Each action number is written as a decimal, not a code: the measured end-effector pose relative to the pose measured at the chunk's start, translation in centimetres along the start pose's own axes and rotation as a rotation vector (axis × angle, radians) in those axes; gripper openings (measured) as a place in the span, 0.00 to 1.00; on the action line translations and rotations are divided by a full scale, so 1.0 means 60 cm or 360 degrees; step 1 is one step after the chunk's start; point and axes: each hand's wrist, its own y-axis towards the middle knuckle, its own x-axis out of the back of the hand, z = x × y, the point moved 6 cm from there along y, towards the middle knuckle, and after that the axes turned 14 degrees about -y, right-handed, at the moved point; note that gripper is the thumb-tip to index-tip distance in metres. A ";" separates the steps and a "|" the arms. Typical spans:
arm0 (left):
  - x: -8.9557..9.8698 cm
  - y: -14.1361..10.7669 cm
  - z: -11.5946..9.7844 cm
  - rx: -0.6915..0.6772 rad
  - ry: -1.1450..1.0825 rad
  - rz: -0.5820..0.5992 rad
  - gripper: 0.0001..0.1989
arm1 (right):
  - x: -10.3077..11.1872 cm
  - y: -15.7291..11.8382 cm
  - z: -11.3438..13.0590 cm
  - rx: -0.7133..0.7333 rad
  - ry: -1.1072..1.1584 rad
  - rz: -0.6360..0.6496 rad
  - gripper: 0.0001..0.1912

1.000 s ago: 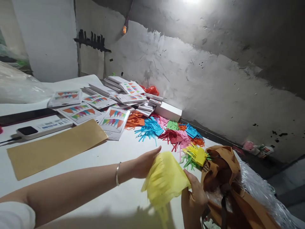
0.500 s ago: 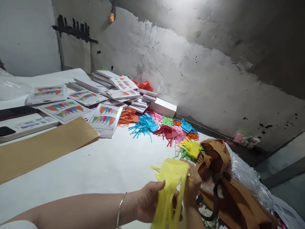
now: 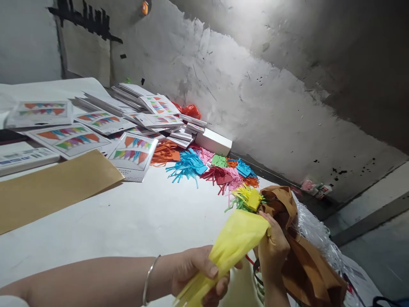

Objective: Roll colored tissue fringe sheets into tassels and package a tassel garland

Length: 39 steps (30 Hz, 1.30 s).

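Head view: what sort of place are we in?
Likely a small, makeshift craft or packing workroom. Signs: stacked printed cards showing coloured bunting, bundles of fringed strips in several colours beside them, and a bare, patchy wall behind. Whether it's a home or a business, I can't tell.

A bright glare at the top centre of the frame lights the wall and fades to deep shadow at the upper right. The white tabletop [image 3: 153, 213] is evenly lit; the yellow paper's lower end is slightly blurred. Wide-angle distortion stretches the frame's edges.
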 end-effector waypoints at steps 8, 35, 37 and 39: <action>-0.002 -0.006 -0.111 -0.0235 0.0430 -0.0563 0.13 | 0.045 0.041 -0.060 0.0163 -0.0246 -0.0119 0.17; 0.087 -0.182 -0.087 0.0163 0.3228 -0.0477 0.38 | -0.078 -0.316 0.154 0.0383 -0.0169 0.0933 0.34; 0.103 -0.192 -0.083 0.0259 0.3230 -0.0591 0.36 | -0.042 -0.325 0.075 0.0204 -0.0311 0.0802 0.32; 0.115 -0.199 -0.074 0.0346 0.3253 -0.0720 0.34 | 0.002 -0.323 0.009 -0.0043 -0.0301 0.0578 0.26</action>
